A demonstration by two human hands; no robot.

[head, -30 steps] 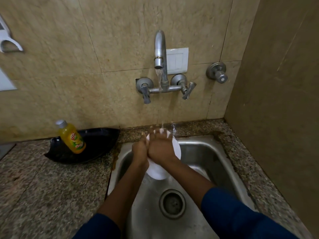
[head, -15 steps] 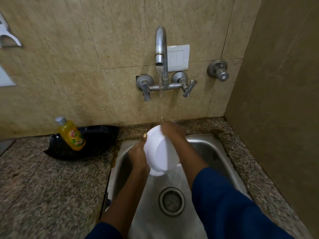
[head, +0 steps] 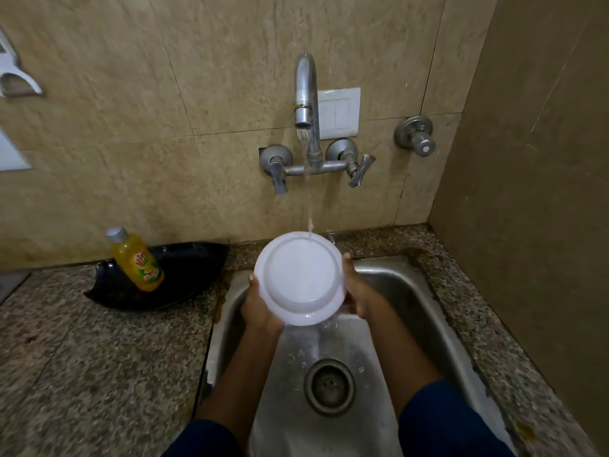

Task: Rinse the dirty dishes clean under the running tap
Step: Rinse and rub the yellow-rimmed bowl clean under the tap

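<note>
- Your speckled granite counter [head: 99,357] runs along the tiled wall and frames a steel sink [head: 412,291] set into it.
- On the counter, left of the sink, a black dish [head: 184,282] sits against the wall.
- A yellow soap bottle [head: 138,262] leans in that dish.

Our two hands and the white plate [head: 300,278] fill the back of the sink [head: 412,291]; the basin near the drain [head: 329,385] lies open. The tap [head: 306,94] overhangs us. On our left tabletop [head: 82,357], a yellow bottle [head: 138,260] and black dish [head: 184,275] crowd the wall; the side wall [head: 527,192] closes our right.
</note>
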